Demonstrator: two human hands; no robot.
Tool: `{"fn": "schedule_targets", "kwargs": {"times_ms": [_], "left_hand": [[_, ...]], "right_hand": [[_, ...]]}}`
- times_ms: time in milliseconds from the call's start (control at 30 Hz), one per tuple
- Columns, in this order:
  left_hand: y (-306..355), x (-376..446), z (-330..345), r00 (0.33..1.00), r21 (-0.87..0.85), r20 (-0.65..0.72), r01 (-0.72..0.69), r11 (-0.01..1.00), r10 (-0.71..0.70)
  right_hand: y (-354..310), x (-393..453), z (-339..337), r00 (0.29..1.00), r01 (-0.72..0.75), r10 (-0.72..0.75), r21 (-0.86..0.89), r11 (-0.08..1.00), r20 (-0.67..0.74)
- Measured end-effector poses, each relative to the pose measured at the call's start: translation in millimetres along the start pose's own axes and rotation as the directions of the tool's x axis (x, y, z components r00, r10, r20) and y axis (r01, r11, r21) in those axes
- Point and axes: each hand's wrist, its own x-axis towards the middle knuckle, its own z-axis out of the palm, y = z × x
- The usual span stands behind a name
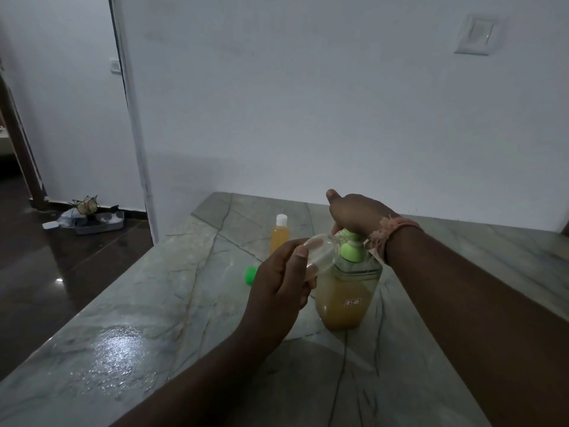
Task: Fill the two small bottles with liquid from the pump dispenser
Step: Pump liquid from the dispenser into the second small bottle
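A clear pump dispenser [346,295] with amber liquid and a green pump head stands on the marble counter [154,318]. My right hand [357,215] lies palm-down on the pump head. My left hand [280,278] holds a small clear bottle [320,252], which looks empty and is tilted with its mouth at the pump spout. A second small bottle [280,235], holding amber liquid and wearing a white cap, stands upright behind. A loose green cap [251,275] lies on the counter to the left of my left hand.
A white wall rises right behind the counter, with a switch plate [475,35] high on the right. The counter's left edge drops to a dark floor, where a tray with small items [92,217] sits by the wall.
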Motion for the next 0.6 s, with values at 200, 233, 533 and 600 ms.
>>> {"fn": "schedule_targets", "kwargs": {"times_ms": [200, 233, 533, 600], "left_hand": [[1.6, 0.8, 2.0, 1.0, 0.023, -0.023, -0.01, 1.0, 0.011], [2.3, 1.0, 2.3, 1.0, 0.015, -0.03, -0.007, 1.0, 0.007], [6.3, 4.5, 1.8, 0.996, -0.077, -0.088, 0.009, 0.997, -0.016], [4.8, 5.7, 1.6, 0.995, -0.072, -0.099, 0.01, 0.997, -0.018]], "right_hand": [[0.5, 0.9, 0.2, 1.0, 0.019, -0.019, -0.001, 1.0, -0.014], [0.6, -1.4, 1.5, 1.0, 0.014, -0.014, 0.01, 1.0, -0.011], [-1.9, -2.9, -2.1, 0.996, 0.095, -0.094, 0.017, 0.995, -0.002], [-0.6, -2.0, 1.2, 0.992, 0.129, -0.128, 0.05, 0.99, -0.023]]}}
